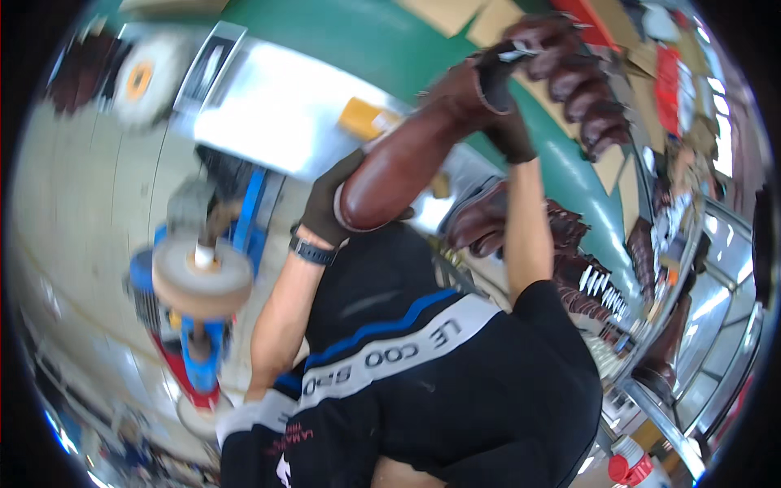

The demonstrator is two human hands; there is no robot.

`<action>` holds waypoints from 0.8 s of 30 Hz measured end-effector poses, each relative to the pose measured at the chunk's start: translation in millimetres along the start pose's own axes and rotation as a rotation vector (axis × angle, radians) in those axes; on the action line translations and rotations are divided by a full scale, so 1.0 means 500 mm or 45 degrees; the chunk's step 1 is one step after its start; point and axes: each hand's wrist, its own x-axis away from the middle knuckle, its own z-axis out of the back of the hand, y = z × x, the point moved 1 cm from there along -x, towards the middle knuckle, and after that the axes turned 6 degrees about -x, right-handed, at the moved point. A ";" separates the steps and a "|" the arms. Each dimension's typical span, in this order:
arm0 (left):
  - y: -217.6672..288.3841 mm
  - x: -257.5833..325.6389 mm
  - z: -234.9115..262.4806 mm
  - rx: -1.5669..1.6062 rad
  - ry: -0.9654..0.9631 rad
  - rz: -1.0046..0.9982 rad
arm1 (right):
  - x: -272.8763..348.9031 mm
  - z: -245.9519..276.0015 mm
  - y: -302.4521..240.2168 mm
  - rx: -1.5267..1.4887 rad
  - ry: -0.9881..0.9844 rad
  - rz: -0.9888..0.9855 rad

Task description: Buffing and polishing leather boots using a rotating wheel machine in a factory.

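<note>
A glossy reddish-brown leather boot (407, 159) is held up in front of me, tilted, with its toe toward the lower left and its shaft toward the upper right. My left hand (329, 195), in a dark glove, is closed around the toe end from the sole side. At the shaft, my right hand (511, 134), gloved too, grips near the boot's opening. Its fingers are partly hidden behind the leather. Below the boot lies a metal worktop (272, 102) with a yellow block (362, 118) on it.
Several brown boots stand in a row (582, 89) on a green surface (317, 28), others (480, 220) by my right arm. At left is a machine with a round buffing wheel (203, 276); another white wheel (150, 80) sits farther off. A metal rack (716, 325) stands right.
</note>
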 end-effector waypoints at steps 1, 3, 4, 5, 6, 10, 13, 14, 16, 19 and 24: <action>0.008 -0.052 -0.032 -0.135 -0.035 -0.073 | -0.003 0.013 -0.013 0.604 0.194 0.170; 0.030 -0.137 -0.065 -0.345 -0.020 -0.197 | 0.007 -0.024 -0.009 -0.570 0.115 -0.039; 0.034 -0.181 -0.080 -0.459 -0.125 -0.248 | 0.015 -0.047 -0.009 -0.637 0.059 0.040; 0.040 -0.224 -0.082 -0.853 -0.070 -0.381 | -0.002 -0.065 -0.010 -0.295 0.241 0.248; 0.043 -0.266 -0.090 -1.240 -0.016 -0.517 | -0.020 -0.015 0.028 0.642 0.357 0.545; 0.057 -0.328 -0.109 -2.465 0.150 -0.482 | -0.166 0.110 0.081 -0.099 0.771 0.268; 0.054 -0.332 -0.096 -2.135 0.100 -0.290 | -0.308 0.278 0.090 0.289 1.043 0.159; 0.059 -0.321 -0.070 -2.051 0.080 -0.269 | -0.359 0.306 0.090 0.269 1.039 0.163; 0.062 -0.274 -0.036 -2.091 0.210 -0.190 | -0.426 0.336 0.099 0.521 1.174 0.167; 0.055 -0.191 0.001 -1.948 0.397 -0.087 | -0.481 0.311 0.116 0.636 1.317 -0.393; 0.050 -0.054 0.038 -1.662 0.864 0.025 | -0.485 0.143 0.117 0.997 1.823 0.398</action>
